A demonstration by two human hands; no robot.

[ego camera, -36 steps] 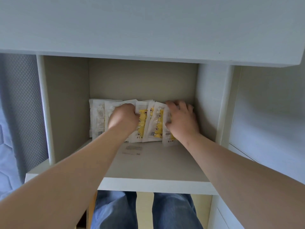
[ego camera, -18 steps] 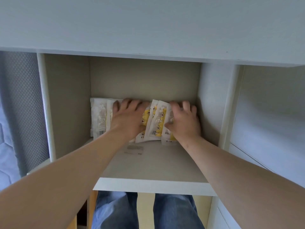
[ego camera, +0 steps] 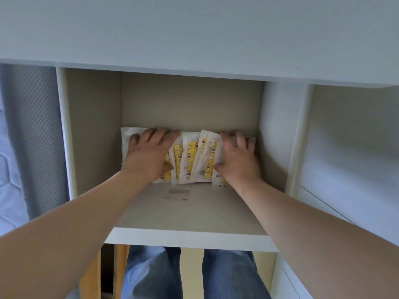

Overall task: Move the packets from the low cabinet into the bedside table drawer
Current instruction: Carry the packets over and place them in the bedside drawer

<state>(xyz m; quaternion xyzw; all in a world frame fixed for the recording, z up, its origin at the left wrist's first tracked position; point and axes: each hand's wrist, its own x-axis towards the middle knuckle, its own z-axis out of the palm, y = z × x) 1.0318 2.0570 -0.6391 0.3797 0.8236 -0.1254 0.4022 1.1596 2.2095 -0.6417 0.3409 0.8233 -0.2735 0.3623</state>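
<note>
Several white packets point(ego camera: 190, 160) with yellow printed contents stand in a leaning row against the back wall of the open cabinet compartment point(ego camera: 183, 214). My left hand point(ego camera: 149, 154) lies flat on the left part of the row, fingers spread over the packets' top edge. My right hand point(ego camera: 237, 158) rests on the right end of the row, fingers curled over the tops and thumb in front. Both hands press on the packets from the two sides; the packets under the palms are hidden. The bedside table drawer is not in view.
A small pale label point(ego camera: 178, 194) lies on the shelf floor in front of the packets. The white cabinet top point(ego camera: 194, 35) overhangs above. A grey mattress edge point(ego camera: 26, 137) is at the left, another white compartment point(ego camera: 354, 147) at the right. My jeans-clad legs point(ego camera: 190, 275) show below.
My left hand has gone from a closed fist on the packets to flat with fingers spread and shifted left along the row. My right hand has stayed on the right end.
</note>
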